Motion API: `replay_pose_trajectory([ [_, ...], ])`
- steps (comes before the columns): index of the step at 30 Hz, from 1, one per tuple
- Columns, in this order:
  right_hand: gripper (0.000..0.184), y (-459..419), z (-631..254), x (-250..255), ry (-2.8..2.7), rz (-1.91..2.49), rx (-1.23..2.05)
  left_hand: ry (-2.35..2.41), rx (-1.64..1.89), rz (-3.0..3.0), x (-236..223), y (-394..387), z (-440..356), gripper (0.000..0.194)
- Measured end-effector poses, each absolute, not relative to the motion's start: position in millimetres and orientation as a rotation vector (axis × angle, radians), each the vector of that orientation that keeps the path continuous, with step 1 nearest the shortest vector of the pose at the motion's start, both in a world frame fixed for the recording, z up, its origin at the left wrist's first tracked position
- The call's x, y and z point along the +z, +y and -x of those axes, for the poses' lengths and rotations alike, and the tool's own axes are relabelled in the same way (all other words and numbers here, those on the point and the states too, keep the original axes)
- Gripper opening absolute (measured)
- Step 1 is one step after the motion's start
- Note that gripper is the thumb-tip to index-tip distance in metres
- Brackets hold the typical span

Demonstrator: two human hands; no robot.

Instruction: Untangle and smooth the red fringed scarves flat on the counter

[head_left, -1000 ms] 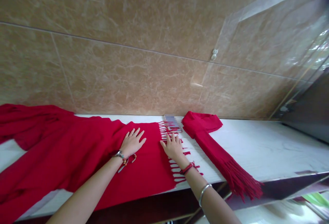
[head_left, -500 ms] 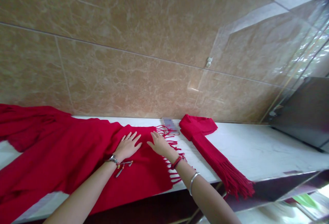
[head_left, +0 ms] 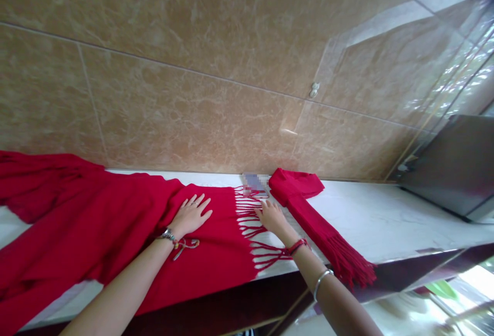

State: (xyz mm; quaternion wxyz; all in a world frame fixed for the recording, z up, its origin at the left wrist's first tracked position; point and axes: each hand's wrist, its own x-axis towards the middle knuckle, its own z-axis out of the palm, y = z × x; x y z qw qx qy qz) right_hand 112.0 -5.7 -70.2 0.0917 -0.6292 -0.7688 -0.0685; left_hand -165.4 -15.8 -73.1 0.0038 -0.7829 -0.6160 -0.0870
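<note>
A wide red fringed scarf [head_left: 216, 259] lies spread over the white counter, bunched toward the left. My left hand [head_left: 192, 216] rests flat on it with the fingers spread. Over the tassels at the scarf's right end is my right hand [head_left: 273, 218], fingers stretched out and palm down. Some fringe strands are straightened to the right, and part of the fringe passes under my right forearm. Just right of that hand lies a second red scarf [head_left: 309, 217], folded narrow, its tassels hanging over the counter's front edge.
A phone-like flat object [head_left: 252, 184], partly blurred, lies at the back against the wall, touched by some tassels. Brown marbled tiles [head_left: 193, 115] rise behind the white counter [head_left: 366, 217]. A dark grey box-shaped object [head_left: 455, 166] stands at the right end.
My right hand has moved right, from the scarf's edge out over the fringe, and the tassels now lie straighter. My left hand has stayed in place.
</note>
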Motion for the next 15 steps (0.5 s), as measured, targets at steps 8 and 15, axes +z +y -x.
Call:
replay_pose_trajectory([
  [8, 0.045, 24, -33, -67, -2.401, 1.402, -0.076, -1.937, -0.236, 2.463, -73, -26, 168, 0.054],
  [15, 0.048, 40, -15, -83, -2.385, 1.551, -0.064, -1.991, -0.199, 2.464, -67, -33, 167, 0.056],
])
